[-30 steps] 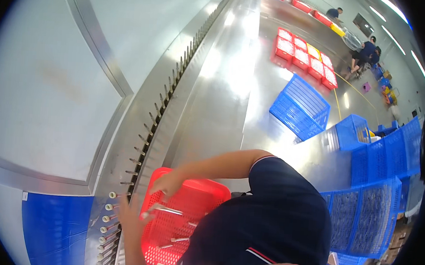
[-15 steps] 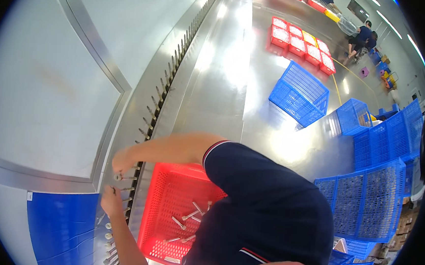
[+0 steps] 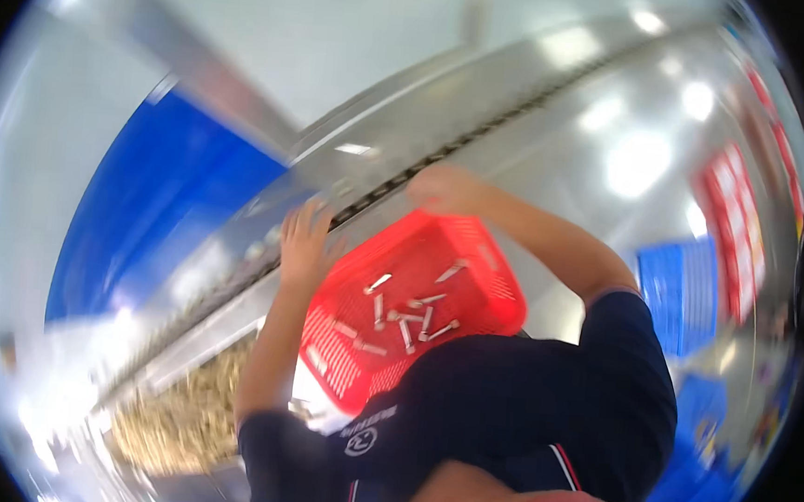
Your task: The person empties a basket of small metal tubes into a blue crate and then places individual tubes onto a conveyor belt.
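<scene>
Two bare hands reached up to a steel conveyor rail [image 3: 407,172] running from seven to one o'clock. The left hand [image 3: 302,244], fingers spread apart, touched the rail at the ten o'clock corner of a red plastic basket [image 3: 476,256]. The right hand [image 3: 444,189] was too blurred to tell its grip. Pale bobbins [image 3: 404,312] lay loose inside the basket, held against a dark shirt [image 3: 541,401].
</scene>
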Demonstrator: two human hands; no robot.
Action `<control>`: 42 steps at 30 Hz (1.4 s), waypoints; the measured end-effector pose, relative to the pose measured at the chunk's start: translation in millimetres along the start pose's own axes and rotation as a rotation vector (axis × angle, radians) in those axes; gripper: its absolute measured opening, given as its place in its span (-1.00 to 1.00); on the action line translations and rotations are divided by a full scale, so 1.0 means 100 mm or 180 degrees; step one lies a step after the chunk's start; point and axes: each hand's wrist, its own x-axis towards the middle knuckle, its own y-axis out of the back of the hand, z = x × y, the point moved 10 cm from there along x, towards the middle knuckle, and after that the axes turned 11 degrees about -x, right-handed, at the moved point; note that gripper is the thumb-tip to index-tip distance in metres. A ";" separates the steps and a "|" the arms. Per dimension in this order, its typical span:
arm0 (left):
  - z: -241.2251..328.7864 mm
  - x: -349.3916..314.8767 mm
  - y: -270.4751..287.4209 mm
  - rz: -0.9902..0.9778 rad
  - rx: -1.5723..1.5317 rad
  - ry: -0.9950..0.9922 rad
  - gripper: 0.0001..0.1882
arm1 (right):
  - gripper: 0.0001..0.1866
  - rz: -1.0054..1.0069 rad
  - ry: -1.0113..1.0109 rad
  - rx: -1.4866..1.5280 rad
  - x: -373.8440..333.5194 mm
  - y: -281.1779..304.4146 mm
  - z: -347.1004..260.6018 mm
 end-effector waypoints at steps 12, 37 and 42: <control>-0.83 0.22 -0.29 -0.0975 0.0139 0.1339 -0.62 | -0.55 -0.1268 -0.0367 0.0429 1.27 -0.64 -0.14; -1.09 -0.09 -0.07 -0.1006 0.0162 0.1637 -0.66 | -0.80 -0.1051 0.0262 -0.0644 1.70 -1.15 -0.62; -1.16 -0.02 0.08 -0.0265 0.0048 0.1447 -0.75 | -0.70 -0.0084 -0.0321 0.0698 1.64 0.21 -0.57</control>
